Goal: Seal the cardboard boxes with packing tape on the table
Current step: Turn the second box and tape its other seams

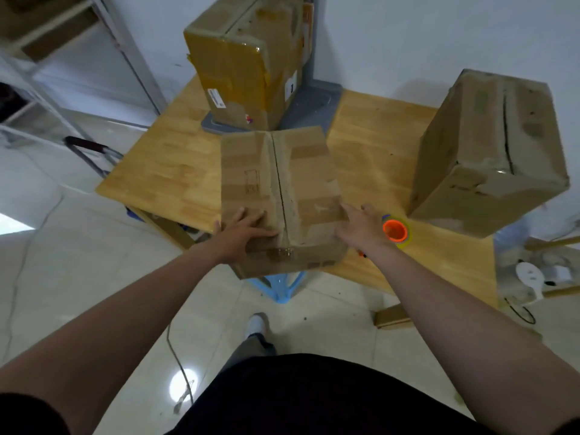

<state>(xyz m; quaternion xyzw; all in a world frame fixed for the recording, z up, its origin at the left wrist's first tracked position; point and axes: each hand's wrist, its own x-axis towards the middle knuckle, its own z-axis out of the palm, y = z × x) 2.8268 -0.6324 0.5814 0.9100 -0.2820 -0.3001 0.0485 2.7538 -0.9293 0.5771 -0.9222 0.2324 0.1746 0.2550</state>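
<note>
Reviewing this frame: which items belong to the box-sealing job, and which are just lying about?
Job: middle box, left hand, right hand, right box, far box, tape roll, table.
Lying about: blue stool, grey stand, metal shelf, floor cable.

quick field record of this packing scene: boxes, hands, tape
surface: wooden table
near box: flaps closed, dark gap along top seam
left hand: flat on near box's top, fingers spread
right hand: fingers straight, at near box's right edge
tape roll: orange core, on table beside right hand, not held
others: far box at back, right box
</note>
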